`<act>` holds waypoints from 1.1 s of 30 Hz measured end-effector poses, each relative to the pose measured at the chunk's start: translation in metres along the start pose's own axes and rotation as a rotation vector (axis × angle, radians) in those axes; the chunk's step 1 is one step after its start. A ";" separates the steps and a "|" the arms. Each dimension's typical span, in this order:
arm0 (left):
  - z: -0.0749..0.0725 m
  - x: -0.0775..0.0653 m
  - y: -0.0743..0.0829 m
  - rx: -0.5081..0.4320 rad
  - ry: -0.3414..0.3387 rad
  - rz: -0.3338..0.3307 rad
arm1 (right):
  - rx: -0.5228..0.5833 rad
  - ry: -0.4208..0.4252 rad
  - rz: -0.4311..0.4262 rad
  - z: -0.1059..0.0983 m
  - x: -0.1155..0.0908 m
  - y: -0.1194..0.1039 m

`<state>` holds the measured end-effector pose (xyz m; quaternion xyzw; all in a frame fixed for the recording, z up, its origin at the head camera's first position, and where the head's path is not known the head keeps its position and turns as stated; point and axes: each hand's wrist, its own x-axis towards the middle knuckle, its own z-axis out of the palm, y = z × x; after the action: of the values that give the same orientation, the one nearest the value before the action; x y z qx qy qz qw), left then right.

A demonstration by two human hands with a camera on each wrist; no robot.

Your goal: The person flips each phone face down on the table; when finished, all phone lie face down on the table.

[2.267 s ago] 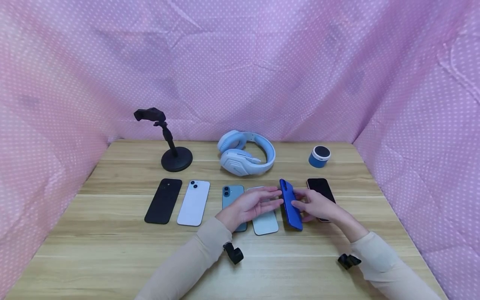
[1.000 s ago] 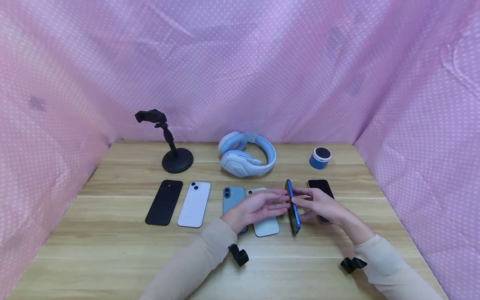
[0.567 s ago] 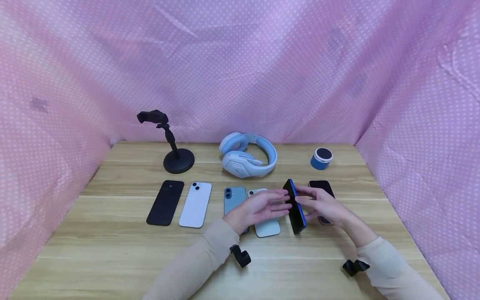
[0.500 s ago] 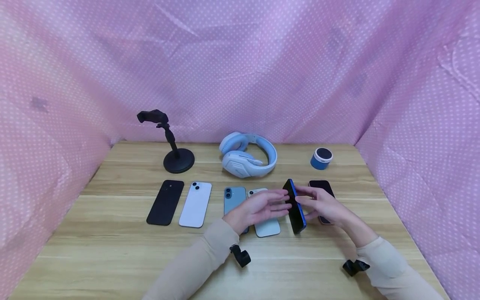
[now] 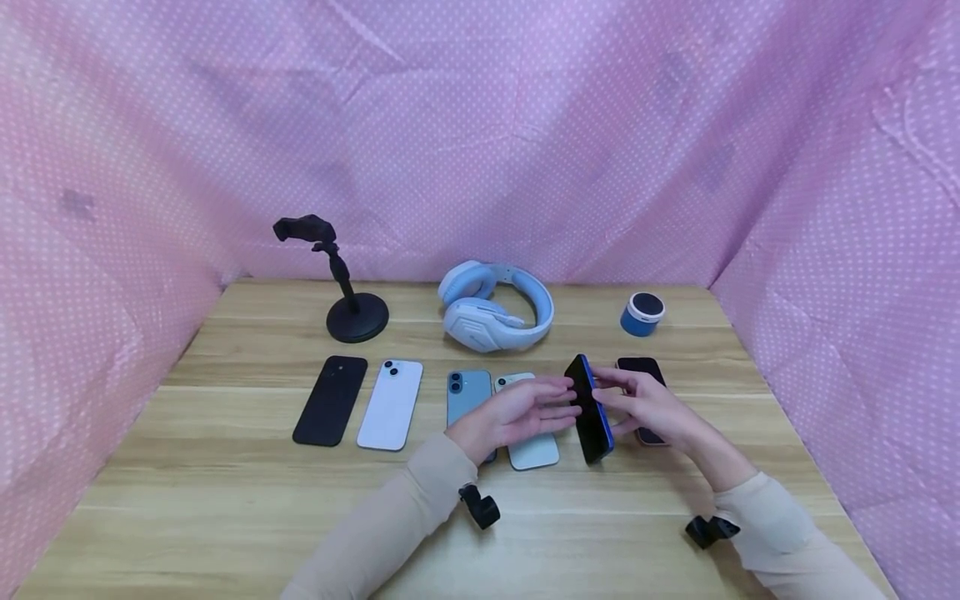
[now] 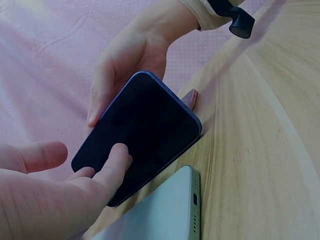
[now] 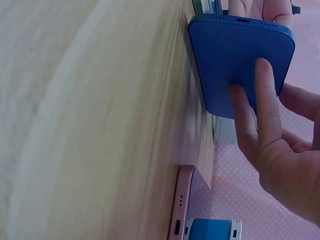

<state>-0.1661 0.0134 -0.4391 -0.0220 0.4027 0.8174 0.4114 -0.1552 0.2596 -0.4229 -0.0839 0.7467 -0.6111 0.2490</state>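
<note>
A blue smartphone (image 5: 592, 432) stands tilted on its long edge at the right of centre, its black screen turned to the left. My right hand (image 5: 648, 407) holds it, thumb at the upper edge and fingers spread against the blue back (image 7: 225, 55). From the left, my left hand (image 5: 517, 412) touches the screen with nearly straight fingers, as the left wrist view shows. Under that hand lie a pale green phone (image 5: 534, 450) and a grey-blue phone (image 5: 468, 398), both partly covered. Behind my right hand a pink-edged phone (image 5: 640, 367) lies screen up, partly hidden.
Further left lie a black phone (image 5: 330, 402) and a white phone (image 5: 390, 406), backs up. Along the rear of the wooden table (image 5: 225, 517) stand a black phone stand (image 5: 356, 318), light blue headphones (image 5: 487, 321) and a small blue speaker (image 5: 641, 317). Pink dotted cloth (image 5: 480, 150) hangs behind.
The blue phone has turned in my right hand: its blue back showed from above, then its edge, now its screen. Both hands shifted slightly right; over the last half second they hold nearly still.
</note>
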 end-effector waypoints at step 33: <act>-0.003 0.002 -0.003 0.043 0.056 0.027 | -0.109 0.069 0.017 -0.014 -0.004 0.005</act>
<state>-0.1664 0.0134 -0.4437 -0.0307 0.4316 0.8131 0.3894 -0.1574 0.2752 -0.4249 -0.0699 0.7878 -0.5698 0.2233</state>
